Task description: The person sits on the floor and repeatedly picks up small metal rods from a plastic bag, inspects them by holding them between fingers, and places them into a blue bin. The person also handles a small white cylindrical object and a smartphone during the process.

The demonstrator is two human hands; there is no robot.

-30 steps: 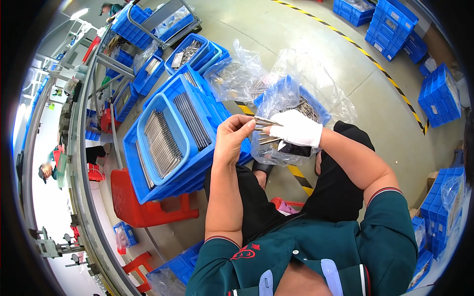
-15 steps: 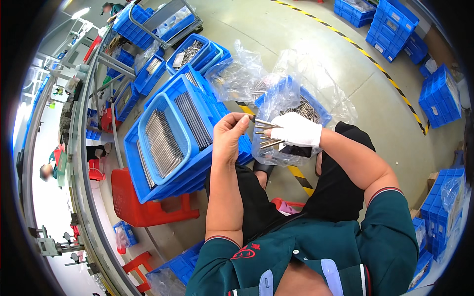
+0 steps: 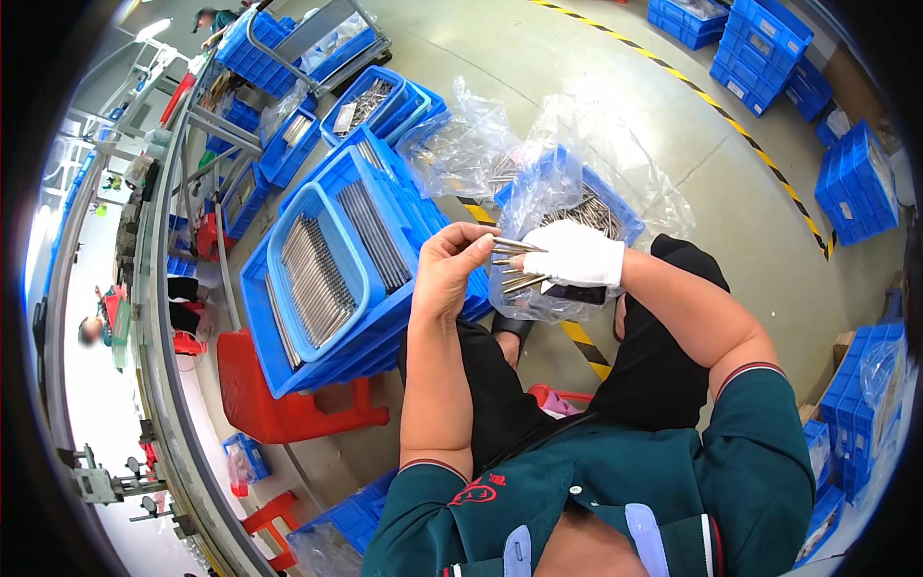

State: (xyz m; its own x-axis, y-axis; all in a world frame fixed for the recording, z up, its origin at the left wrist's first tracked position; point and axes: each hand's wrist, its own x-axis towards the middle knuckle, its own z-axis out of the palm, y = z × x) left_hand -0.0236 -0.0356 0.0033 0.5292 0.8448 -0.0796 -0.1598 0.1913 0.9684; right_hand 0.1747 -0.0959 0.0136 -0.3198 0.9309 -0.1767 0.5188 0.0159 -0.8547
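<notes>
Rods (image 3: 522, 283) in hand, near side of the bin (image 3: 630, 221)
I've got right hand (image 3: 577, 254) clamped on several, left hand (image 3: 452, 264) pinching one's end.

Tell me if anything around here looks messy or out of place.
Mostly the clear plastic sheeting: it's crumpled and sprawls past the blue crate in front of you. Metal rods inside lie jumbled, unlike the neat row in the light-blue basket. Only your right hand is gloved; the left hand is bare.
</notes>
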